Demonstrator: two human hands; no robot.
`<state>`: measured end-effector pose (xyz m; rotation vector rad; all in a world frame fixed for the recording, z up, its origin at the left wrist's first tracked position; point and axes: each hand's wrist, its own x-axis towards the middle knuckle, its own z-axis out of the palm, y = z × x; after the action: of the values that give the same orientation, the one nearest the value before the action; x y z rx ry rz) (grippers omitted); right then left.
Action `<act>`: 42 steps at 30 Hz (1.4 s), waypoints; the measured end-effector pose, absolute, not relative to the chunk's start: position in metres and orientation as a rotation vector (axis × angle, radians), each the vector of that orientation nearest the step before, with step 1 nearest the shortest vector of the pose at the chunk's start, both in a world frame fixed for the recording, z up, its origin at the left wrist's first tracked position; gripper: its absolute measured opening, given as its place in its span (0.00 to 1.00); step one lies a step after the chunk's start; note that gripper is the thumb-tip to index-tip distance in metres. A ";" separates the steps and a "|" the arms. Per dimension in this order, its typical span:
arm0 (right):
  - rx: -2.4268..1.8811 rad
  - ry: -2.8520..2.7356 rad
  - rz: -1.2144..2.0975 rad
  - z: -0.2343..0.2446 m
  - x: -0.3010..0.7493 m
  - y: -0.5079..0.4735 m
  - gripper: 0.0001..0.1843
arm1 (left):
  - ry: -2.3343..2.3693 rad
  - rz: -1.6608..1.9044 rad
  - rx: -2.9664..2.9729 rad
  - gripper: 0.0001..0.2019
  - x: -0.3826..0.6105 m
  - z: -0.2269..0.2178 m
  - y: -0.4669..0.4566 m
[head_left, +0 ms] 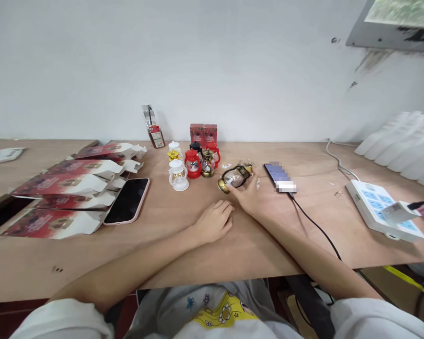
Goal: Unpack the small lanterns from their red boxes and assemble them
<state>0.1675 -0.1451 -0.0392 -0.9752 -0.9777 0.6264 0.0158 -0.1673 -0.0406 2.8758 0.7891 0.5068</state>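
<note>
My right hand (pixel 248 194) lies on the wooden table (pixel 198 254) with its fingers closed around a small gold lantern (pixel 234 178) that lies on its side. Resting palm down just left of it, my left hand (pixel 215 220) has loosely curled fingers and holds nothing. Behind the hands stands a cluster of small toy lanterns: a white one (pixel 178 176), a red one (pixel 192 164), a gold-and-black one (pixel 207 163) and others. Two small red boxes (pixel 203 133) stand behind them against the wall.
Several flat red-and-white cartons (pixel 67 186) lie fanned at the left, a pink-cased phone (pixel 127 200) beside them. A second phone (pixel 280 177) on a black cable lies right of my hand. A white power strip (pixel 383 209) and stacked white pieces (pixel 403 141) sit at the right.
</note>
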 end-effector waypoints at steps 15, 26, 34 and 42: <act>-1.079 -1.971 0.302 -0.035 0.123 -0.077 0.49 | 0.927 0.411 2.783 0.20 -0.004 -0.031 -0.146; -1.078 -1.894 -0.311 0.013 0.129 -0.081 0.28 | 1.286 0.368 2.634 0.28 -0.005 -0.034 -0.140; -1.691 -1.813 -0.229 0.085 0.174 0.027 0.20 | 1.412 0.320 2.601 0.32 -0.004 -0.034 -0.140; -1.928 -2.121 -0.109 0.068 0.167 0.085 0.41 | 1.429 0.311 2.639 0.31 -0.004 -0.037 -0.141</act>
<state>0.1674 0.0850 0.0681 -1.9277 -2.1210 -0.1093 -0.0043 -0.1408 -0.0367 2.6391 1.4291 0.3112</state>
